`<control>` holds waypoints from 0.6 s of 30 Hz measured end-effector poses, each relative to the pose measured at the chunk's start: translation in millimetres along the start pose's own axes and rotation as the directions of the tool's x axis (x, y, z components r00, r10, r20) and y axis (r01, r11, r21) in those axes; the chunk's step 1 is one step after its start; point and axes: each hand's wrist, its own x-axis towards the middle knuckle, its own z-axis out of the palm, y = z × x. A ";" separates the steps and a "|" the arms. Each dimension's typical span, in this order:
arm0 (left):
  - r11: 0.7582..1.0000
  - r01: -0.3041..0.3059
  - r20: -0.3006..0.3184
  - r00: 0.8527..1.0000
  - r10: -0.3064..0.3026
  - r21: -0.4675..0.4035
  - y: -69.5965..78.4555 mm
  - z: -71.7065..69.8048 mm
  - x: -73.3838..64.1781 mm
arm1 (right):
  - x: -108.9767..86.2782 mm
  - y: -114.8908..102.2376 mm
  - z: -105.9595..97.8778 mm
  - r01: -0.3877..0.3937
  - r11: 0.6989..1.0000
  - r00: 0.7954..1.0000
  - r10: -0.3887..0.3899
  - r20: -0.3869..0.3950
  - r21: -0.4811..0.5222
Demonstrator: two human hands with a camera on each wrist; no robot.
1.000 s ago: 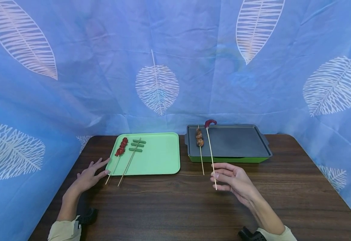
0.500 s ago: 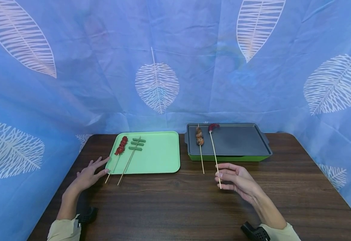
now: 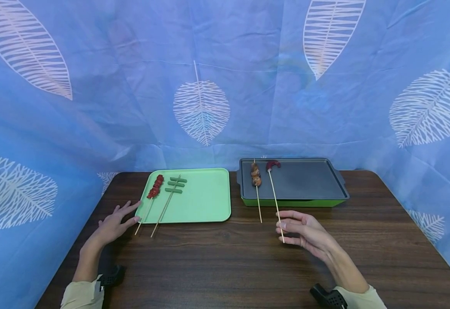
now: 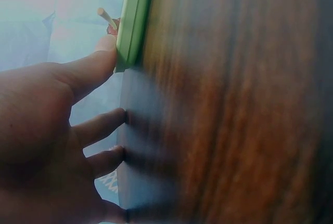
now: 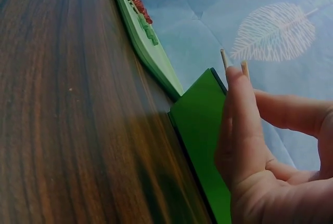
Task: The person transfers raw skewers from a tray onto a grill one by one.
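A skewer with one dark red, curved piece (image 3: 273,164) at its tip slants over the far left part of a dark grill plate (image 3: 306,179), the curved piece close to the plate's far edge; whether it touches the surface cannot be told. The stick runs out past the plate's near edge to the person's right hand (image 3: 303,231), which pinches it near its lower end between thumb and fingertips, the other fingers loosely bent.

Just left of it, a skewer of brown chunks (image 3: 256,176) lies along the plate's left edge, its stick jutting past the near edge. The plate sits on a green base (image 3: 294,204) at the desk's far edge, right of the middle.

To the left, a light green tray (image 3: 205,199) lies by the same far edge of the desk (image 3: 217,266). Near its left edge are a skewer of red pieces (image 3: 155,187) and, beside it, a skewer of three green pieces (image 3: 176,185), both sticks crossing the tray's near edge.

The person's left hand (image 3: 113,224) holds nothing; its fingers are spread, the thumb touching the tray's rim at the near left corner.

Behind the desk hangs a blue cloth (image 3: 132,107) with white leaf prints.
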 end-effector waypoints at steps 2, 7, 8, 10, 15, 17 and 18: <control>1.000 0.000 0.001 1.000 0.000 -0.004 -0.1 -0.1 0.1 | -0.3 -0.2 -0.7 -0.005 1.000 1.000 0.005 0.000 0.003; 1.000 0.011 0.012 1.000 -0.011 -0.009 -0.3 -0.4 -0.1 | -1.5 -0.8 -1.2 0.025 1.000 1.000 -0.025 -0.018 -0.009; 1.000 0.014 0.014 1.000 -0.014 -0.009 -0.2 -0.4 -0.3 | -1.8 -1.2 -0.9 0.038 0.999 0.999 -0.038 -0.028 -0.017; 1.000 0.017 0.015 1.000 -0.017 -0.008 0.0 -0.4 -0.7 | -2.4 -2.6 0.1 0.067 0.997 0.996 -0.069 -0.052 -0.040; 1.000 0.011 0.009 1.000 -0.011 -0.005 0.8 -0.4 -0.9 | -8.4 -10.6 4.0 0.138 0.986 0.978 -0.150 -0.144 -0.092; 1.000 0.009 0.010 1.000 -0.009 -0.002 1.3 -0.5 -0.5 | -12.2 -15.3 6.8 0.171 0.980 0.969 -0.186 -0.165 -0.103; 1.000 0.008 0.011 1.000 -0.008 -0.003 1.4 -0.6 -0.2 | -14.1 -17.8 8.5 0.190 0.977 0.965 -0.205 -0.164 -0.102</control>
